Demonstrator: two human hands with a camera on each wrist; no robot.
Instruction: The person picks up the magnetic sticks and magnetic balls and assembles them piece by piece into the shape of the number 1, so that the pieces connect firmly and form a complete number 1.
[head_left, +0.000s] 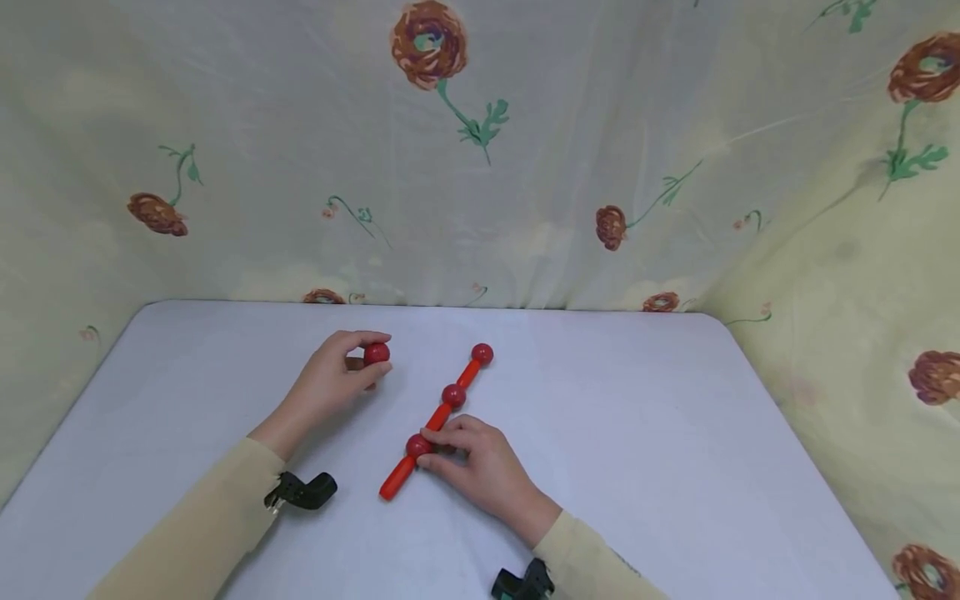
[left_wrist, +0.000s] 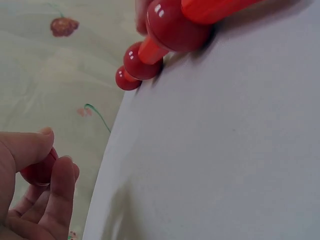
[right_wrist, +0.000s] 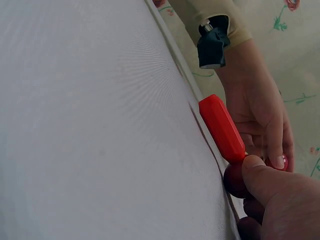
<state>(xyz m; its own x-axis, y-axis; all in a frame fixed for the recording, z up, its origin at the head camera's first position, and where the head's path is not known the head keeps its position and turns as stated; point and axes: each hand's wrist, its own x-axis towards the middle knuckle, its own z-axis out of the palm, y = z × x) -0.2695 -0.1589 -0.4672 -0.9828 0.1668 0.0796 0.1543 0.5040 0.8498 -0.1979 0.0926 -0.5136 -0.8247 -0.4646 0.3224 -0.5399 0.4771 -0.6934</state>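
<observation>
A row of dark red balls joined by orange-red faceted sticks lies slantwise on the white table. Its far end is a red ball (head_left: pixel 482 354); its near end is an orange-red stick (head_left: pixel 395 479). My right hand (head_left: pixel 491 467) pinches the nearest red ball (head_left: pixel 417 447) of the row between thumb and fingers. To the left of the row, my left hand (head_left: pixel 330 375) holds a separate red ball (head_left: pixel 377 353) between thumb and fingertips, apart from the row. In the left wrist view that loose ball is partly covered by the fingers.
The white table (head_left: pixel 637 467) has a rounded far edge and stands against a flowered cloth (head_left: pixel 540 167) that also hangs at the sides. A black wrist device (head_left: pixel 311 491) is on the left sleeve, and another black device (head_left: pixel 523 581) is on the right one.
</observation>
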